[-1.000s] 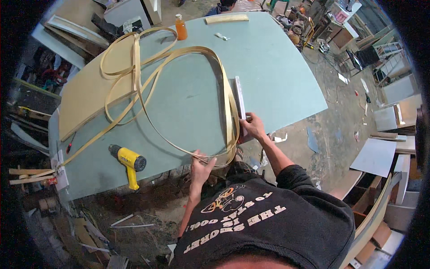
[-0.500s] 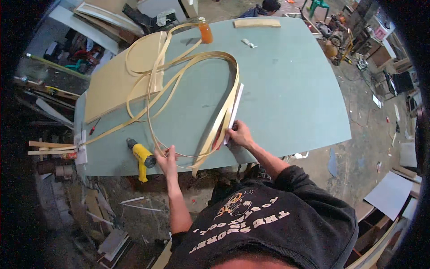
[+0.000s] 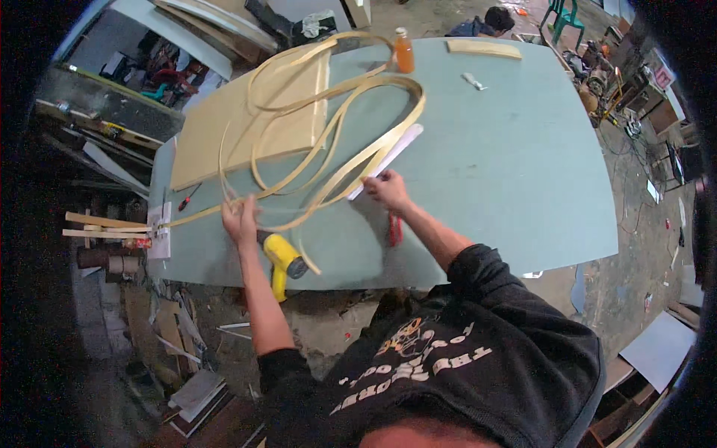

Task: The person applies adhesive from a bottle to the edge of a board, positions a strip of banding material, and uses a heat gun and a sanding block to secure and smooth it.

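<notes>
A long, thin tan edging strip (image 3: 366,153) lies in several loops across the pale green tabletop (image 3: 523,164). My left hand (image 3: 240,218), slightly blurred, is closed on one loop at the left, above a yellow pistol-shaped power tool (image 3: 284,257). My right hand (image 3: 388,192) pinches the strip's near edge, beside a straight white bar (image 3: 407,140) lying under the strip. Below that hand rests a red-handled tool (image 3: 394,229), its kind unclear. One strip end hangs toward the table's near edge.
A tan board (image 3: 246,127) lies at the far left, with a red screwdriver (image 3: 185,201) near its corner. Farther back stand a bottle of orange liquid (image 3: 404,52) and a curved wood piece (image 3: 484,50). A person (image 3: 489,24) is beyond the table.
My left hand has moved left, past the power tool, drawing its loop along. My right hand has shifted farther from the table's near edge, and the red-handled tool now shows apart from the strip.
</notes>
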### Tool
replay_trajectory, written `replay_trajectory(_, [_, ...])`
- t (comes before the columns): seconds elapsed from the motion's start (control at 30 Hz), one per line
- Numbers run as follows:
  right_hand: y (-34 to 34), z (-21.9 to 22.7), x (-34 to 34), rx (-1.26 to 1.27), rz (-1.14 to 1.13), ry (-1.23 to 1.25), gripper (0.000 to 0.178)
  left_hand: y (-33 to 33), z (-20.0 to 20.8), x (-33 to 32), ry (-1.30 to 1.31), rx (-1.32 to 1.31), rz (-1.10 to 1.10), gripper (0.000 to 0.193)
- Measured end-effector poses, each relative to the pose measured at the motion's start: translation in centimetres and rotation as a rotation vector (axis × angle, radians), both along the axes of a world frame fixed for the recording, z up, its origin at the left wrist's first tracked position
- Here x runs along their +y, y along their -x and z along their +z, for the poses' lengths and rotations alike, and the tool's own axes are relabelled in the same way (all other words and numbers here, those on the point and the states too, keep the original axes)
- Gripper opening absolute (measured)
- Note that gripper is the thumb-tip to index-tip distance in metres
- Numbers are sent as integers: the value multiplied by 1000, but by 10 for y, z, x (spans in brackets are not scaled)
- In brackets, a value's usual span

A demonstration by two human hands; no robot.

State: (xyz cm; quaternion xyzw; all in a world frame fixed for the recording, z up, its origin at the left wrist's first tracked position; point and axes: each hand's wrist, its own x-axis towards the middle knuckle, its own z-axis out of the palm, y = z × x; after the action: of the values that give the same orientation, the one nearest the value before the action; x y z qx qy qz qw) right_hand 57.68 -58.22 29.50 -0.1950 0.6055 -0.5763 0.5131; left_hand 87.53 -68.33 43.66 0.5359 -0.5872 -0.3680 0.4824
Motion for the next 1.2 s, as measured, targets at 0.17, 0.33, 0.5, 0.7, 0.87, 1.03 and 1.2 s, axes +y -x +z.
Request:
replay_trajectory(0.17, [11, -36, 3, -165, -101, -28, 41, -39, -25, -91, -9, 2, -70, 52])
replay_trajectory(0.33, [10, -26, 22, 54, -111, 28, 52, -80, -47, -147, -131, 57, -64, 47])
replay_trajectory(0.5, [14, -6, 76, 204, -87, -43, 48, -104, -67, -171, -185, 41, -10, 43])
replay_trajectory(0.7, [5, -18, 144, 303, -98, -131, 44, -119, -94, -159, -181, 113, -107, 66])
replay_trajectory(0.87, [2, -42, 154, 341, -79, -50, 38, -111, -101, -87, -305, 85, -81, 83])
replay_trajectory(1.03, [7, -23, 133, 420, 173, 15, 34, -148, -141, 16, -366, -31, 1, 73])
replay_trajectory(1.2, [17, -5, 130, 361, 233, 44, 20, -183, -167, 90, -304, -223, -60, 77])
